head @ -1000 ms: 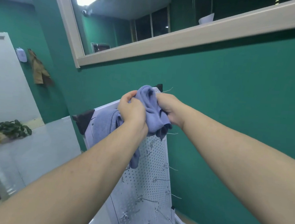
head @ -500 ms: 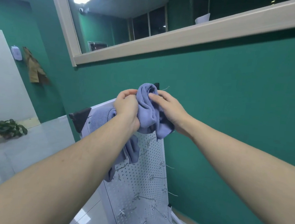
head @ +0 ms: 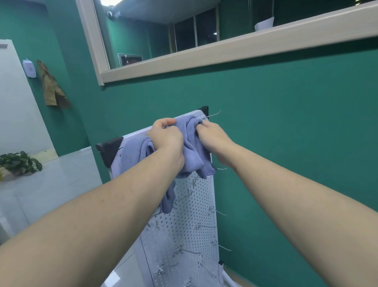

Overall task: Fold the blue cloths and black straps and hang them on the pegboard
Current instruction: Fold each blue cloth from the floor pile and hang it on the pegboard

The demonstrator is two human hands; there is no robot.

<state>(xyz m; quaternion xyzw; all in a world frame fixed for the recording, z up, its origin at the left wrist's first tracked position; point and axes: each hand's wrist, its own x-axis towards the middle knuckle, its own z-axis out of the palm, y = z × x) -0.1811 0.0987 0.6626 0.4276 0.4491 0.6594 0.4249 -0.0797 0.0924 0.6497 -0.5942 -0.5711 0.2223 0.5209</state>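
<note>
Both hands work high at the top edge of the white pegboard (head: 186, 224), which leans against the green wall (head: 296, 140). The left hand (head: 167, 139) has its fingers curled tightly into the blue cloth (head: 192, 152), so its grip is clenched on the bunched fabric. The right hand (head: 213, 138) pinches the same cloth near the top right corner, close to a thin metal hook (head: 214, 114) that sticks out there. I think the hands hold the cloth from two sides so that a fold can be pushed over a hook and does not slide off.

The cloth is bunched, not flat; one end hangs down below the left wrist, in front of the holes of the board. A second blue cloth (head: 130, 157) seems to hang already just to the left, near the black corner cap (head: 109, 149). Many more hooks are free lower on the board. No black strap is visible. Far left there is a plant (head: 19, 162) on a pale counter (head: 44, 190).
</note>
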